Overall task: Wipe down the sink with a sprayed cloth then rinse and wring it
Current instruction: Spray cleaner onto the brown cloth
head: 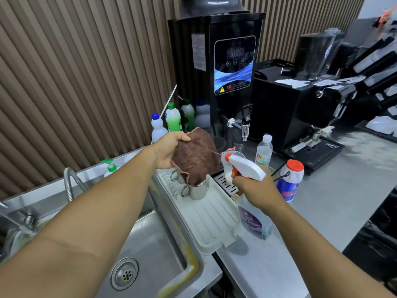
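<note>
The left hand [169, 150] grips the brown cloth [194, 157] just left of the nozzle of the spray bottle [250, 194], which the right hand [256, 188] clasps, aimed at it.

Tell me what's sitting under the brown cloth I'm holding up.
Under the brown cloth, metal cups stand on the white drying rack beside the sink. The cloth's lower edge covers their tops, so their contents can't be seen.

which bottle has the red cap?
The blue-labelled bottle on the counter, just right of the right hand. The others have green, blue or white caps; the spray bottle only has a red trigger.
</note>
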Demonstrator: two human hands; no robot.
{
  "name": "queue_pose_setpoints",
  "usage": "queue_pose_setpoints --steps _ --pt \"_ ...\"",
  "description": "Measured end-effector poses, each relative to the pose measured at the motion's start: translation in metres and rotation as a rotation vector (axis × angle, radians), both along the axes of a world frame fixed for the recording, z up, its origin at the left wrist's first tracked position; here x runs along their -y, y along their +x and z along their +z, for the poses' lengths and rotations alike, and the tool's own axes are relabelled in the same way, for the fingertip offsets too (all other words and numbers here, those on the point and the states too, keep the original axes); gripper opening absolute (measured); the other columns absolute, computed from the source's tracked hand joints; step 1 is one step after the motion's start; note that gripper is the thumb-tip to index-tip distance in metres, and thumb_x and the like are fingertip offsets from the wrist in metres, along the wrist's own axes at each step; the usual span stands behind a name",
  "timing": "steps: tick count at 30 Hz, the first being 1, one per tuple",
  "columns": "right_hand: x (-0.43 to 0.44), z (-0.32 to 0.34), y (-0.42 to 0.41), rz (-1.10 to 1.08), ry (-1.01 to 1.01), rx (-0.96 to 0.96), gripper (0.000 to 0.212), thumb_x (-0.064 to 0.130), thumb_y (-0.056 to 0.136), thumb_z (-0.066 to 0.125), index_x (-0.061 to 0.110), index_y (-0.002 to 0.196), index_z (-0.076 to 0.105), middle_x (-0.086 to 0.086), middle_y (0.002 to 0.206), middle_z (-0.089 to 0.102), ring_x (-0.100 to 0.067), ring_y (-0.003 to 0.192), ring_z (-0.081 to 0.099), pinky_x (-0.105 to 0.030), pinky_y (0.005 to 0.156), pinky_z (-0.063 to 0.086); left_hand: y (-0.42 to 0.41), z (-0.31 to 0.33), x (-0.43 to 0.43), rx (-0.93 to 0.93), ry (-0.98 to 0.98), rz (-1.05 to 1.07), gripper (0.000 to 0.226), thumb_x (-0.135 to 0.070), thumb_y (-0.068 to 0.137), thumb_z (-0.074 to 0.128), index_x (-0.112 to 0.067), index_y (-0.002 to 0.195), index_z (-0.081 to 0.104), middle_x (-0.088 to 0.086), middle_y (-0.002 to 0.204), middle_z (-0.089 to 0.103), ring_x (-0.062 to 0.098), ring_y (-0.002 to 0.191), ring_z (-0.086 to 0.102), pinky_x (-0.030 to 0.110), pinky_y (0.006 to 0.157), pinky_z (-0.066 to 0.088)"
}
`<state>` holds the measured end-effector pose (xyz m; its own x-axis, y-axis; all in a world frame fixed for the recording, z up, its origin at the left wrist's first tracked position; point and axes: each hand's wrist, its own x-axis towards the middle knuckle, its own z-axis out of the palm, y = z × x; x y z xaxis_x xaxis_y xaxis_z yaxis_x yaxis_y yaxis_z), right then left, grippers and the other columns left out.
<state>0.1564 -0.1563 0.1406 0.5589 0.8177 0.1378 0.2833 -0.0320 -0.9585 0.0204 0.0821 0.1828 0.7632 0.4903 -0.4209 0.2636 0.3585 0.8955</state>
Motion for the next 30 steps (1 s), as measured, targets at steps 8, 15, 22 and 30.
queue_pose_setpoints --steps 8,15,22,30 --pt "0.004 0.0 0.0 -0.074 -0.012 -0.023 0.023 0.011 0.07 0.061 0.0 0.09 0.066 -0.017 0.068 0.057 -0.018 0.058 0.049 -0.041 0.057 0.046 -0.002 -0.001 -0.002 0.012 0.008 0.001 0.033 -0.026 0.093 0.042 -0.007 0.108 0.064 0.012 0.096 0.072 0.028 0.085 0.069 0.037 0.078 0.054" --pt "0.008 -0.002 -0.004 -0.061 -0.021 0.019 0.015 0.015 0.07 0.061 0.006 0.081 0.066 -0.025 0.08 0.062 -0.031 0.06 0.053 -0.052 0.056 0.05 -0.002 -0.001 -0.004 0.028 0.008 0.0 0.042 -0.028 0.088 0.046 -0.006 0.12 0.062 0.015 0.113 0.067 0.033 0.1 0.064 0.043 0.09 0.052" --pt "0.008 -0.006 -0.003 -0.001 0.001 0.047 0.011 0.009 0.074 0.062 -0.001 0.078 0.061 -0.024 0.076 0.059 -0.021 0.065 0.051 -0.047 0.06 0.047 0.003 0.001 0.001 0.042 -0.006 -0.006 0.035 -0.025 0.092 0.041 -0.008 0.115 0.061 0.012 0.1 0.07 0.028 0.086 0.068 0.037 0.078 0.055" --pt "0.009 -0.006 -0.002 0.07 0.012 0.046 0.021 -0.007 0.079 0.061 0.011 0.071 0.065 -0.008 0.062 0.053 -0.013 0.058 0.045 -0.033 0.058 0.041 0.009 0.002 0.002 0.044 -0.006 -0.011 0.033 -0.025 0.093 0.04 -0.009 0.11 0.063 0.011 0.096 0.071 0.027 0.082 0.069 0.035 0.073 0.056"
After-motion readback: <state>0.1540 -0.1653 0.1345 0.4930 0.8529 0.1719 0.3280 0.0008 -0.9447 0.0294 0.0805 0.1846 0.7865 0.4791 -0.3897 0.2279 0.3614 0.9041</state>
